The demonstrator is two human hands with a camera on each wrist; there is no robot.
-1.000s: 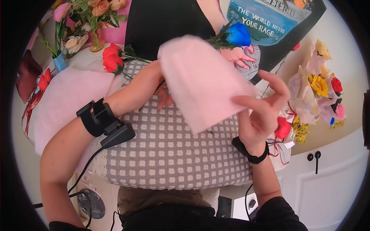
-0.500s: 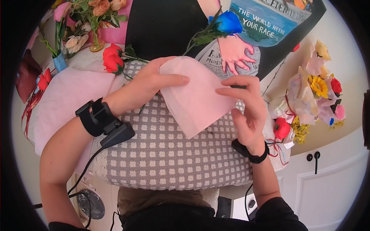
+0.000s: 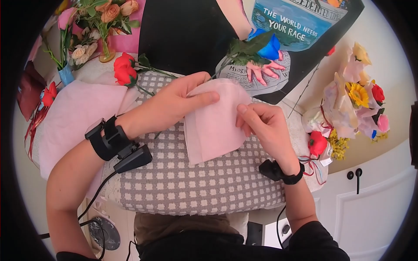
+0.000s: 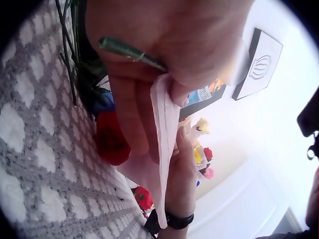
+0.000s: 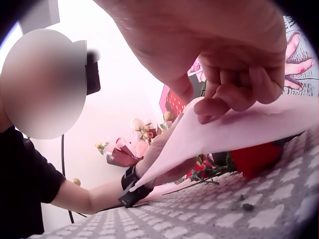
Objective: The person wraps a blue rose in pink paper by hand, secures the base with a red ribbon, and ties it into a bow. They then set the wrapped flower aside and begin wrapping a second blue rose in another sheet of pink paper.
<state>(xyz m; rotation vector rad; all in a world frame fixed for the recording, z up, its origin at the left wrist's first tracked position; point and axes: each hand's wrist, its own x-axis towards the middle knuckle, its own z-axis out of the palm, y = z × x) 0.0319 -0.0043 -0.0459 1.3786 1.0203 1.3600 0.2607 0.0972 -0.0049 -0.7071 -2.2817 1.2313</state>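
Observation:
A folded pink sheet (image 3: 217,124) stands out above the checkered cushion. The left hand (image 3: 183,101) grips its upper left part, thumb on the near face. A green stem (image 4: 130,53) lies in that same hand in the left wrist view. Beyond the hands is a blue rose (image 3: 269,45), its leafy stem leading down toward the left hand; where it ends is hidden. The right hand (image 3: 267,130) has curled fingers and pinches the sheet's right edge. In the right wrist view, its curled fingertips (image 5: 207,112) touch the sheet, and a red flower (image 5: 256,159) shows underneath.
The checkered cushion (image 3: 196,187) lies under both hands. Red roses (image 3: 125,71) and another pink sheet (image 3: 80,115) are at the left. Vases of flowers stand at the upper left; wrapped bouquets (image 3: 344,104) are at the right. A cable hangs from the left wrist camera.
The right hand has moved left and down, its spread fingers now curled at the sheet's edge. The sheet looks narrower and hangs lower. The blue rose has shifted and turned beyond the hands.

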